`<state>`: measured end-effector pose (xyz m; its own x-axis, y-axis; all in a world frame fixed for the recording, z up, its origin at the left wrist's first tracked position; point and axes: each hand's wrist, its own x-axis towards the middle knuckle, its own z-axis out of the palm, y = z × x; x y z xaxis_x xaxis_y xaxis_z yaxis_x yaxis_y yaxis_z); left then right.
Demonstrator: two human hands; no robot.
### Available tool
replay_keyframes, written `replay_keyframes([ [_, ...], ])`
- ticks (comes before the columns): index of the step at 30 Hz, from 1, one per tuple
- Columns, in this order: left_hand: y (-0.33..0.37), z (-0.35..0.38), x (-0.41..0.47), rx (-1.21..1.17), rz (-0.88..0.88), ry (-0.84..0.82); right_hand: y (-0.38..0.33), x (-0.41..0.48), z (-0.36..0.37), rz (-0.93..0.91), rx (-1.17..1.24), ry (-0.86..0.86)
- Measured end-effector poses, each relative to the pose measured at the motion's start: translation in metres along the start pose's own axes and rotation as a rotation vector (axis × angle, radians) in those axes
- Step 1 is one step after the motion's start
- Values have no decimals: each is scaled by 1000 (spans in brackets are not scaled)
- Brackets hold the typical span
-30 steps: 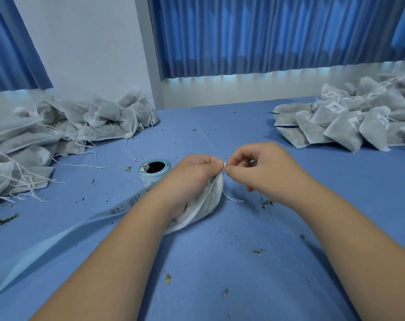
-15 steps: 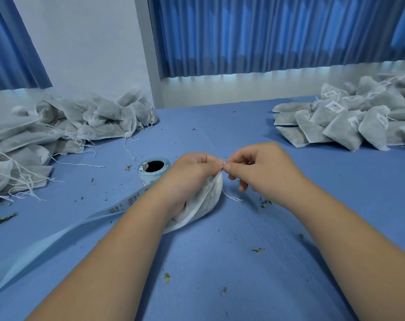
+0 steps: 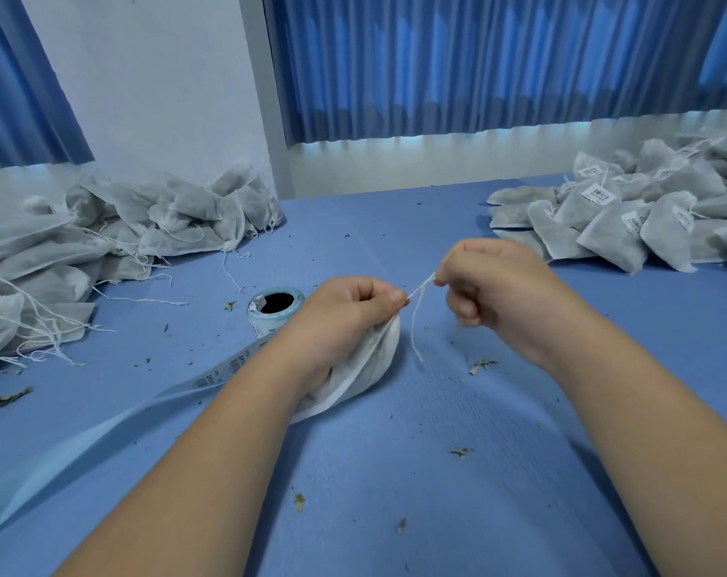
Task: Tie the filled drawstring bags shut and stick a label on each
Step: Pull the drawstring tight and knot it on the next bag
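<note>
Bag (image 3: 370,368): white, filled, resting mid-table (image 3: 395,493).
Left hand (image 3: 345,322): I have it clamped round the bag's gathered neck.
Right hand (image 3: 490,285): pinching the drawstring (image 3: 420,287), pulled taut between my hands; the loose end dangles.
Label roll (image 3: 274,312): just behind my left hand.
Piles: unlabelled bags (image 3: 124,226) far left, labelled bags (image 3: 628,218) far right.

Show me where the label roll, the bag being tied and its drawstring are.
label roll (image 3: 259,324), head view, on its pale blue side wall.
bag (image 3: 372,360), head view, on the bulging white fabric at its right side.
drawstring (image 3: 420,288), head view, on the taut stretch above the bag.
</note>
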<state>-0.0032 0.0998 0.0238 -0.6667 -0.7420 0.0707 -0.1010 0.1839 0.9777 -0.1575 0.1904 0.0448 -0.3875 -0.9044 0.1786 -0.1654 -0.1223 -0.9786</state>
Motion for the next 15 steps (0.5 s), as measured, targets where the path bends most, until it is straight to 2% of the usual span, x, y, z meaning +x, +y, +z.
replay_keyframes([
  [5, -1, 3, 0, 58, 46, -11, 3, 1, 4, -11, 224, -86],
  [10, -3, 4, 1, 59, 84, 53, 2, 1, 4, 35, 286, -121],
  [15, -3, 7, 2, 66, 107, 64, 3, -1, 10, 0, 392, -125],
])
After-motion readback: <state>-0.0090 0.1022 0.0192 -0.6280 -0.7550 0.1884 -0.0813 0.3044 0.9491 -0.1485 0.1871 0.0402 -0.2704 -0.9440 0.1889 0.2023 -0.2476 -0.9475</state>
